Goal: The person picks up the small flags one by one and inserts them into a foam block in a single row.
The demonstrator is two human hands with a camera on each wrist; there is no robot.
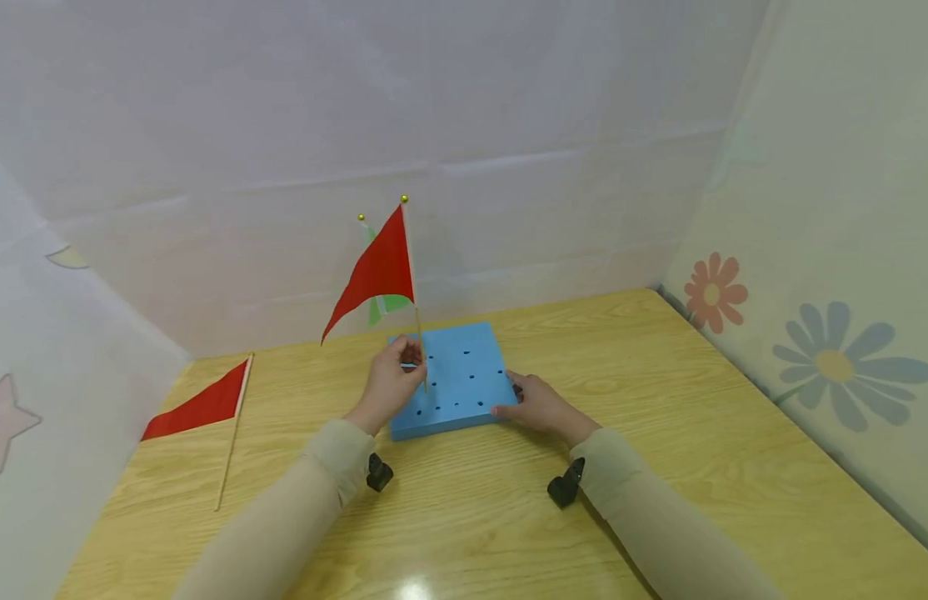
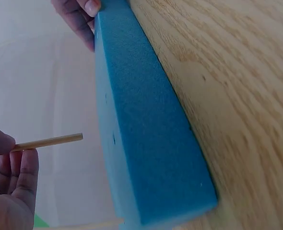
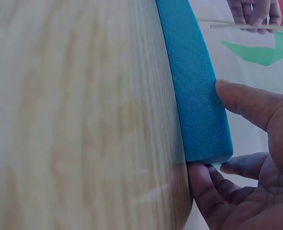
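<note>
My left hand [image 1: 391, 382] pinches the thin wooden stick of a red triangular flag [image 1: 381, 265] between thumb and fingers, over the left part of a blue foam block [image 1: 452, 368]. In the left wrist view the lower end of the stick [image 2: 60, 141] is apart from the block's holed top. The flag stands nearly upright with a gold ball at its tip. At the block's right front corner my right hand [image 1: 541, 406] grips it, thumb on the front edge and fingers at the side. A green flag [image 1: 394, 303] stands planted at the block's left, partly hidden behind the red one.
A second red flag [image 1: 209, 407] lies on the wooden table [image 1: 471, 517] to the left, its stick pointing toward me. Several small holes dot the block's top. White cloth walls [image 1: 546, 217] enclose the table at the back and sides.
</note>
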